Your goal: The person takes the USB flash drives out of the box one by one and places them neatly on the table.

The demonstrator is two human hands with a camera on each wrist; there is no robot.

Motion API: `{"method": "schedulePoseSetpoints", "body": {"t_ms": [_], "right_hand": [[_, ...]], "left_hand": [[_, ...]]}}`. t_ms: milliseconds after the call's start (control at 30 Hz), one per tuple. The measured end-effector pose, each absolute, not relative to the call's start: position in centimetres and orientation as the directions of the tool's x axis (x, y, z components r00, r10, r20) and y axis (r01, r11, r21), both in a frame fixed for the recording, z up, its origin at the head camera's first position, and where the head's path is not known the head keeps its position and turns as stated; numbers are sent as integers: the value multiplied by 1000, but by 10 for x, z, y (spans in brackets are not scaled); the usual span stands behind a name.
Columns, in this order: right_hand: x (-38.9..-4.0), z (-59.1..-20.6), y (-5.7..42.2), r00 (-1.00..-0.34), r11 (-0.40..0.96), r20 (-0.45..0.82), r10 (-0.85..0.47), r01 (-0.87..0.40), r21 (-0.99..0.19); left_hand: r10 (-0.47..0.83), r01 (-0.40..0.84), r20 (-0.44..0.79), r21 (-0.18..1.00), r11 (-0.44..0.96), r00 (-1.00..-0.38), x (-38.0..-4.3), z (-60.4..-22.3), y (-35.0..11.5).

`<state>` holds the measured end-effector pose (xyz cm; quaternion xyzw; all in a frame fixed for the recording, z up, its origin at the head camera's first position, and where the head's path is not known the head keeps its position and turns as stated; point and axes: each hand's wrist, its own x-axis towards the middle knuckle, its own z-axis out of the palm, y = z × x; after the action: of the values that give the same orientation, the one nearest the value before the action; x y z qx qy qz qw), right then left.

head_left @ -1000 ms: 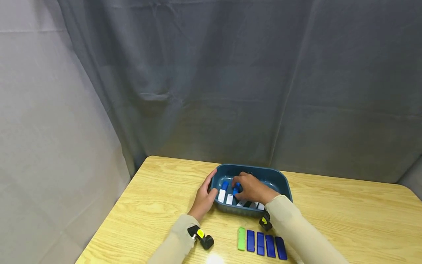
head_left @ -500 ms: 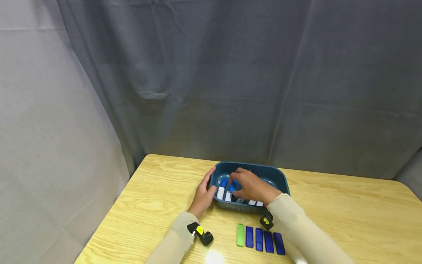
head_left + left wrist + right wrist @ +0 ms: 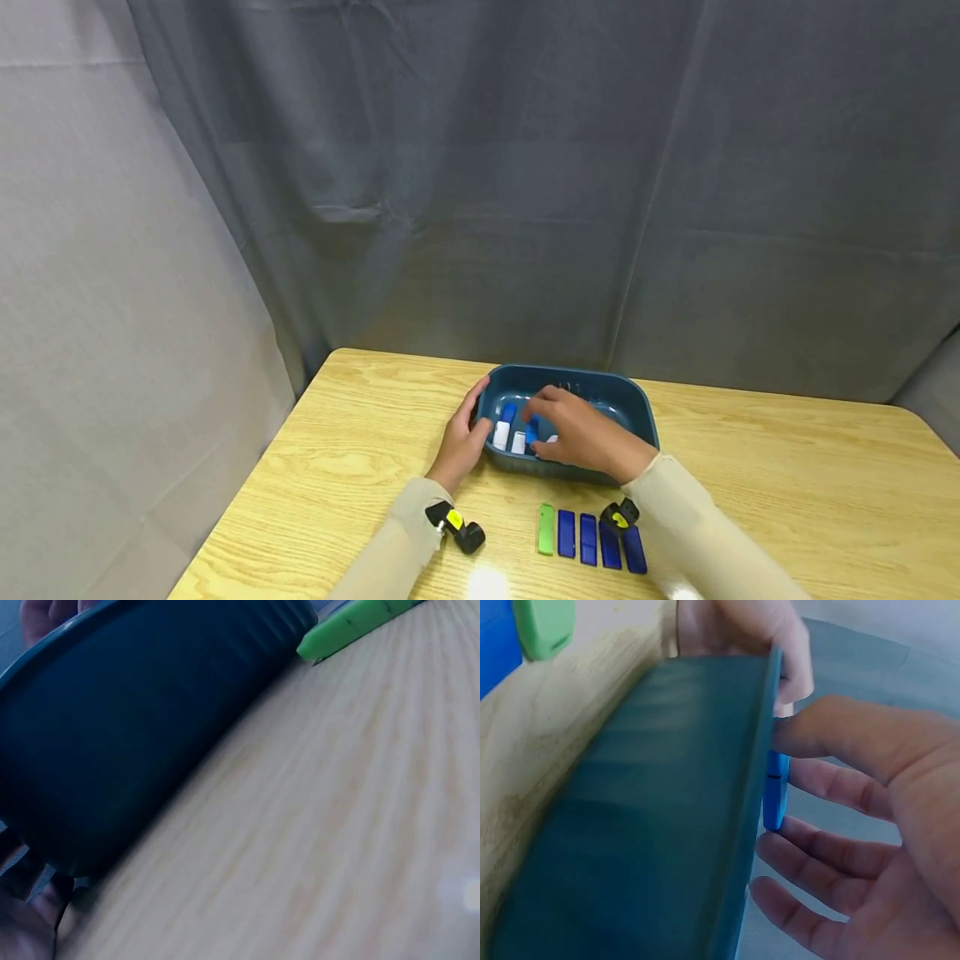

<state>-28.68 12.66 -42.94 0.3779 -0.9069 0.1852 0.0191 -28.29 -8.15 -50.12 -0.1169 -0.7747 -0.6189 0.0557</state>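
A dark teal plastic tub (image 3: pixel 611 385) stands on the table in the head view. My left hand (image 3: pixel 461 446) holds its left end, thumb over the rim and fingers along the outer wall. My right hand (image 3: pixel 573 429) is inside the tub, pinching a slim blue plastic piece (image 3: pixel 776 791) between thumb and fingertips; its kind is unclear. To its left in the tub lie a white block (image 3: pixel 518 442) and another white block (image 3: pixel 501 435) with a blue piece (image 3: pixel 508 412) at its far end. The right hand hides much of the tub's floor.
In front of the tub lies a row: a green slim piece (image 3: pixel 546 529), then several dark blue ones (image 3: pixel 566 534), partly below the right wrist's camera (image 3: pixel 620 515). The wooden table (image 3: pixel 375 425) ends at a grey curtain (image 3: pixel 480 183) behind.
My right wrist has moved slightly right and lower, covering more of the tub's right side. Its fingers stay at the blue piece. The left hand keeps its place on the tub.
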Motion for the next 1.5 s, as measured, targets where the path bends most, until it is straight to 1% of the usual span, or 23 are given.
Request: {"method": "schedulePoseSetpoints", "body": {"t_ms": [167, 367, 500, 633, 767, 867, 967, 1100, 1500], "right_hand": [[-277, -424, 130, -687, 619, 211, -696, -722, -308], [-266, -418, 136, -673, 608, 231, -703, -736, -298], [-259, -415, 139, -657, 593, 255, -709, -752, -290], [-252, -414, 141, -636, 571, 286, -716, -770, -284], [-244, -416, 141, -621, 552, 298, -725, -783, -288], [-238, -417, 142, -615, 542, 291, -733, -786, -297], [-232, -417, 142, -607, 528, 291, -739, -791, -309], [-225, -418, 141, -612, 527, 292, -735, -787, -320], [-212, -420, 139, -609, 520, 301, -734, -789, -328]], "left_hand": [[109, 248, 230, 945, 214, -967, -282, -500, -81], [106, 248, 230, 944, 216, -967, -282, -500, -81], [95, 245, 231, 951, 188, -968, -290, -514, -82], [81, 242, 231, 952, 189, -970, -300, -532, -82], [74, 251, 241, 949, 191, -968, -303, -536, -82], [83, 251, 240, 951, 178, -967, -302, -534, -82], [95, 249, 235, 952, 179, -967, -293, -518, -80], [101, 243, 227, 952, 189, -969, -282, -499, -79], [104, 246, 230, 951, 187, -968, -282, -500, -80]]}}
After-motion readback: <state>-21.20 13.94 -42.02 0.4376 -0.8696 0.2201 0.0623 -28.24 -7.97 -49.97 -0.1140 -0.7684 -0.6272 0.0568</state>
